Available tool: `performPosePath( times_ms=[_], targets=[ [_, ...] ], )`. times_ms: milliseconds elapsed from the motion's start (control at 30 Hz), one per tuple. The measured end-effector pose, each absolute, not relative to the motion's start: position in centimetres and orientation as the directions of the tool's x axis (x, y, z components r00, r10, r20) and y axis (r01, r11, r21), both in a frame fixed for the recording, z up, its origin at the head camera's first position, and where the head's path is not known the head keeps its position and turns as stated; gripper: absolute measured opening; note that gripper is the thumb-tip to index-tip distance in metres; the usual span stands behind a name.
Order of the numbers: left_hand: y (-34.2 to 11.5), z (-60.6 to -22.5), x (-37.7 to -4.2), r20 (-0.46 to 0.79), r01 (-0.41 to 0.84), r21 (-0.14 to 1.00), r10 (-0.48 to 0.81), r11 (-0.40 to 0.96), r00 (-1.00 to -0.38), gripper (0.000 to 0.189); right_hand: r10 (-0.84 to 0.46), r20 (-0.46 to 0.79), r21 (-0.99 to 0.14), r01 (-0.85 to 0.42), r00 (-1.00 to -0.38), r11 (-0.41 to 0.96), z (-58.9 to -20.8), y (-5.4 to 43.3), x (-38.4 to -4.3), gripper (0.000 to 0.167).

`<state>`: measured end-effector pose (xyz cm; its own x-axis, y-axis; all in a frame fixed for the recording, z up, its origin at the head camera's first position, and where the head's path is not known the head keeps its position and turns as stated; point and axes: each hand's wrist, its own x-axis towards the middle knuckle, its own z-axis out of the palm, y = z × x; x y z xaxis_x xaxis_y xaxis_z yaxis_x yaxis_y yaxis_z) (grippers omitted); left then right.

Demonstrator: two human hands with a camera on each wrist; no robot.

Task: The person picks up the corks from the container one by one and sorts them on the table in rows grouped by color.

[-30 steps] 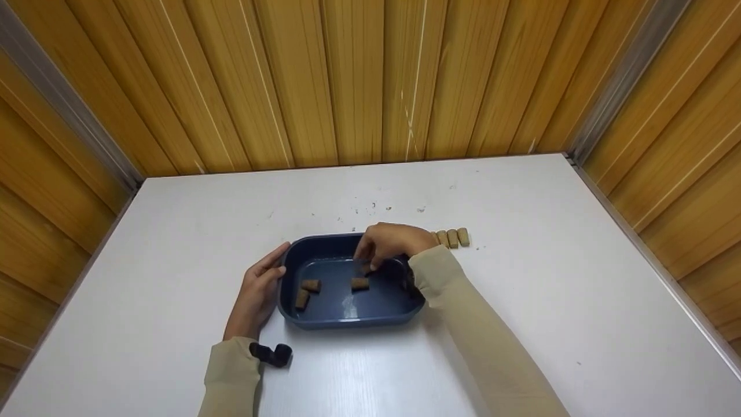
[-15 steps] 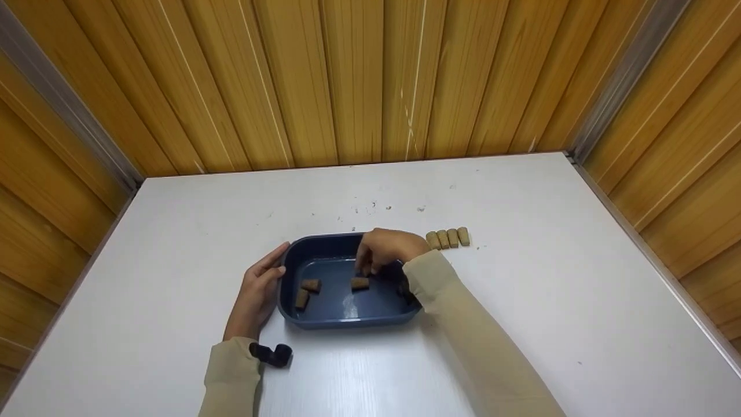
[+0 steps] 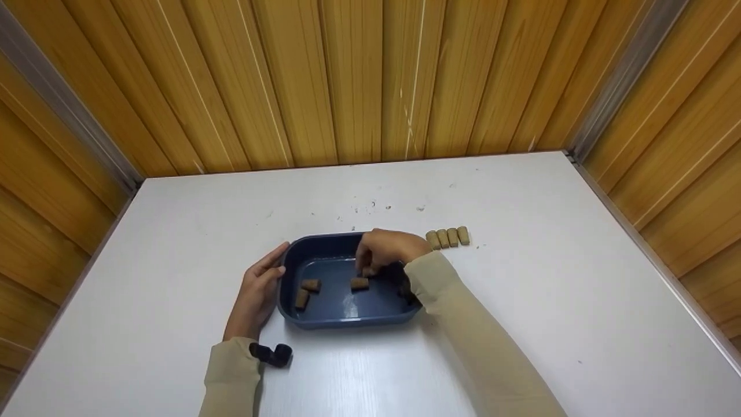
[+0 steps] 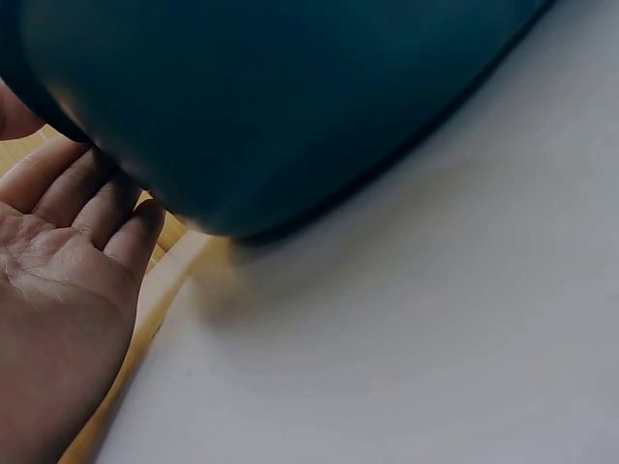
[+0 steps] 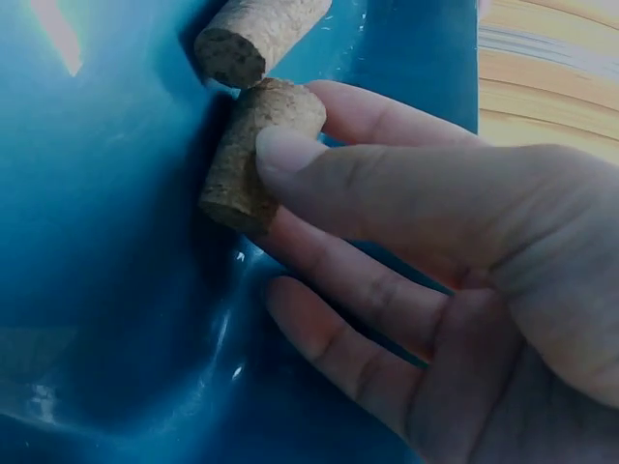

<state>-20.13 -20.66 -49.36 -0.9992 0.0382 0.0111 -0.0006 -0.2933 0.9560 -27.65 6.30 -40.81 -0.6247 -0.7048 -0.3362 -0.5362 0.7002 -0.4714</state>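
My right hand [image 3: 388, 248] reaches over the far right side of a dark blue rectangular tray [image 3: 347, 321]. It pinches a tapered cork [image 5: 253, 159] between thumb and fingers, low inside the tray. Beside that one's end lies another cork [image 5: 261, 43], also in view from the head [image 3: 359, 284]. Two more corks, one tilted [image 3: 311, 285] and one nearly upright on the picture [image 3: 301, 299], lie in the tray's left part. My left hand [image 3: 261, 284] holds the tray's left side, thumb at the rim and fingers along the outer wall [image 4: 242, 116].
Several corks [image 3: 452, 237] lie side by side in a row on the white table [image 3: 550, 260], behind and right of the tray. Small dark specks [image 3: 373, 204] dot the table behind it. Yellow wood-look panels [image 3: 359, 87] wall the back and sides.
My right hand has settled slightly lower in the tray with the cork, its wrist shifting a little left. More of the cork row shows. The left hand and tray stay put.
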Motion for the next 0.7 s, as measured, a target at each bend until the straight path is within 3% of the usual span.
performPosePath(
  times_ms=[700],
  targets=[
    [-20.4, -49.1, -20.0, 0.012, -0.001, 0.947, 0.037, -0.320, -0.999, 0.052, -0.789, -0.250, -0.579, -0.567, -0.561, 0.586, -38.6, 7.1, -27.3, 0.024]
  ],
)
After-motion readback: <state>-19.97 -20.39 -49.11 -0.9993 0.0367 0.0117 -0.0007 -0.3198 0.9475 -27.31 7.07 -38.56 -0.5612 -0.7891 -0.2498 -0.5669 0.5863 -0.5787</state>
